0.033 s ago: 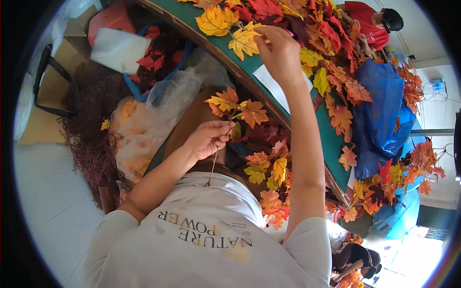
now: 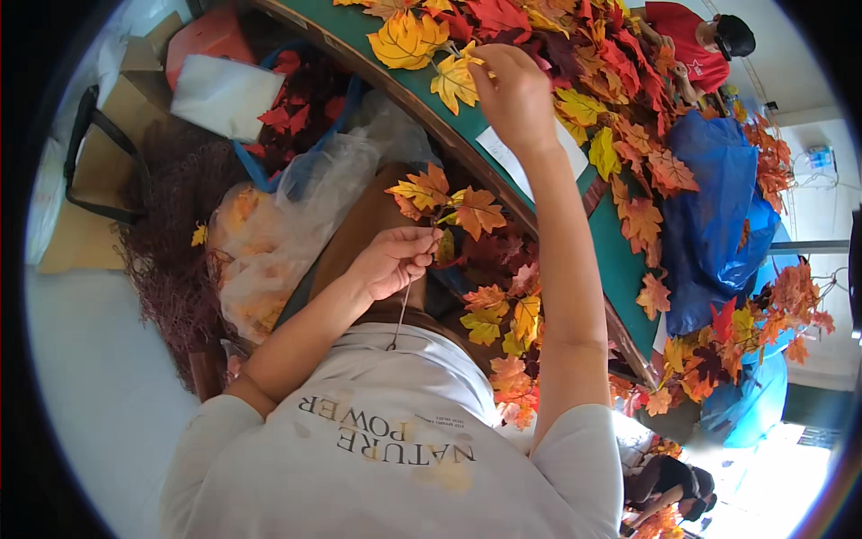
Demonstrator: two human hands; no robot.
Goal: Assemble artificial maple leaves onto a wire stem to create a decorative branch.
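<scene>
My left hand (image 2: 395,261) is closed in a pinch round the thin wire stem of an artificial autumn leaf sprig, held over my lap. Orange and yellow leaves (image 2: 479,213) spread above those fingertips, and the bare stem end (image 2: 394,344) hangs down by my shirt hem. Stretched out over the green tabletop (image 2: 646,334), my right hand (image 2: 518,94) has its fingers bent against the right edge of a yellow artificial leaf (image 2: 454,83). The fingertips partly cover that edge. Another yellow leaf (image 2: 409,40) lies just left of it.
Red, orange and yellow leaves (image 2: 620,67) are heaped along the table. White paper (image 2: 507,163) lies below my right wrist. Blue plastic bags (image 2: 709,207), a clear bag (image 2: 301,216), dark twigs (image 2: 175,242) and a cardboard box (image 2: 81,238) stand around. A person in red (image 2: 682,40) works beyond.
My right hand has shifted slightly left, its fingers curling further over the yellow leaf's edge. The left hand keeps its pinch on the sprig, almost still.
</scene>
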